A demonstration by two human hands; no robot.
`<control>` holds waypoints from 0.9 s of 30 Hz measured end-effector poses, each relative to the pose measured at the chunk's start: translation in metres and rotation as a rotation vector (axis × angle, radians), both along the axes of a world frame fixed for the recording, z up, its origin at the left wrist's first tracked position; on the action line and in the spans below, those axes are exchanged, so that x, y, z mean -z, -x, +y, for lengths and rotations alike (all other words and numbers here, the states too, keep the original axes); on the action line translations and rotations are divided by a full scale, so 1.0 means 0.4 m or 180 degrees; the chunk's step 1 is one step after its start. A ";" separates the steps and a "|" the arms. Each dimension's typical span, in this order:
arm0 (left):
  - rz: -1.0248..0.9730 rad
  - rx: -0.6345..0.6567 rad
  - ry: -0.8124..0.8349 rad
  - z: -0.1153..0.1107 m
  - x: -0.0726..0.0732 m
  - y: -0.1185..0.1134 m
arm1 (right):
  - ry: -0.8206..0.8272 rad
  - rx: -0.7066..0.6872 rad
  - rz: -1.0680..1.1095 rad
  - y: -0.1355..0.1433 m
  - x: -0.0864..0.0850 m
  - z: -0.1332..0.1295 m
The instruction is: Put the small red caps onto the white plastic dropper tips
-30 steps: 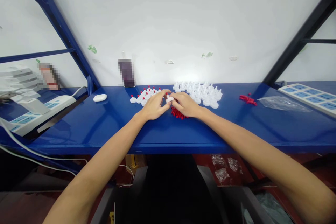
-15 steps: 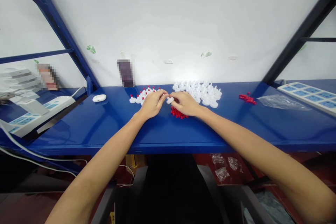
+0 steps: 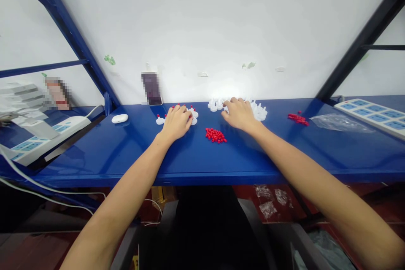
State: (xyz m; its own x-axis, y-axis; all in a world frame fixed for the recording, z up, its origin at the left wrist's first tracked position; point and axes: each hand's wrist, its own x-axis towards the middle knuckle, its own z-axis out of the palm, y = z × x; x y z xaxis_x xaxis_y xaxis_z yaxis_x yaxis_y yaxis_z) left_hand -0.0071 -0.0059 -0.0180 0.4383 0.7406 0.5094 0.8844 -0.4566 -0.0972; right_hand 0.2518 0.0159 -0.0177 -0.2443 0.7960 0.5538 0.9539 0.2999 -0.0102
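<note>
My left hand [image 3: 177,123] is over a group of small white round-based pieces with red caps [image 3: 160,120], back of the hand up. Its fingers are bent and slightly apart, with the thumb away from them; the fingertips are partly hidden among the pieces. My right hand [image 3: 239,114] reaches over a cluster of translucent white round-based pieces with thin stems [image 3: 260,112]. Its fingers are spread and bent down onto them, and nothing shows held. Between the hands and nearer to me lies a pile of small red caps [image 3: 216,135] on the blue table [image 3: 202,160].
A second red heap [image 3: 298,119] and a clear plastic bag [image 3: 340,123] lie to the right, beside a power strip [image 3: 376,114]. At left are a white earbud case [image 3: 120,118] and another power strip [image 3: 53,137]. A phone [image 3: 152,88] leans on the wall.
My hands have parted from where they met around a white piece. The left moved left to the red-capped group, the right moved right onto the white cluster, uncovering the red caps.
</note>
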 end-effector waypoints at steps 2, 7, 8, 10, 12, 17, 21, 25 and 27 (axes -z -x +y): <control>-0.0040 -0.0144 -0.0042 0.003 -0.002 0.010 | 0.0067 0.0083 -0.0058 -0.007 0.001 0.004; -0.0125 -0.0372 0.0015 0.004 -0.016 0.034 | 0.0290 -0.0146 -0.0107 -0.006 0.007 0.010; -0.0182 -0.0383 0.0030 0.005 -0.018 0.037 | 0.0330 -0.0234 -0.0096 -0.002 0.007 0.009; -0.0279 -0.0393 0.0049 0.008 -0.016 0.040 | 0.0354 -0.0429 -0.0058 0.009 0.004 0.003; -0.0264 -0.0394 0.0060 0.012 -0.009 0.044 | 0.0289 -0.0627 0.0018 0.021 -0.001 -0.005; -0.0116 -0.0538 -0.0080 0.020 0.006 0.048 | 0.0019 -0.1074 0.0279 0.044 -0.007 -0.022; -0.0358 0.0037 -0.0079 0.009 -0.004 0.033 | -0.0163 -0.1555 0.0600 0.060 -0.001 -0.034; -0.0515 0.0950 0.0129 -0.003 -0.012 0.002 | -0.0409 -0.1975 0.1039 0.085 -0.002 -0.057; -0.0701 0.1229 0.0221 -0.003 -0.009 -0.009 | -0.0442 -0.2194 0.1268 0.097 -0.005 -0.067</control>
